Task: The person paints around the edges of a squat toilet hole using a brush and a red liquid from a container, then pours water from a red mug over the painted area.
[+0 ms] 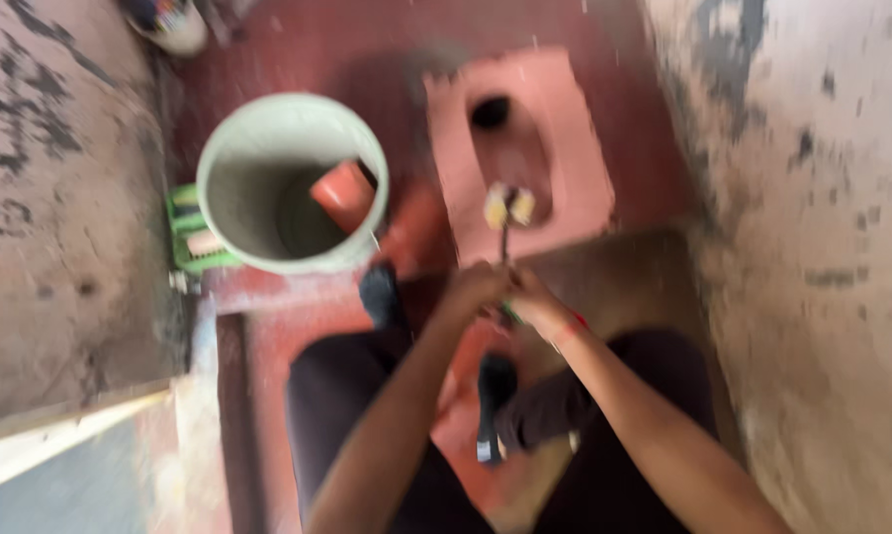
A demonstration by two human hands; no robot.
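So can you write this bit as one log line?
both hands: left hand, right hand grip brush | brush head over squat toilet | bucket beside

A thin dark-handled brush (506,213) with a pale yellowish head is gripped by both hands, left hand (474,290) beside right hand (537,302), over a reddish floor-level squat toilet (575,148); a pale green plastic bucket (230,148) is seen nearby.

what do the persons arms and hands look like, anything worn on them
Both forearms are bare, with no sleeves in view and no gloves on either hand. The right hand has a thin red band or thread at the wrist. The left hand and its wrist show nothing worn. The picture is blurred, so rings or finer marks cannot be made out.
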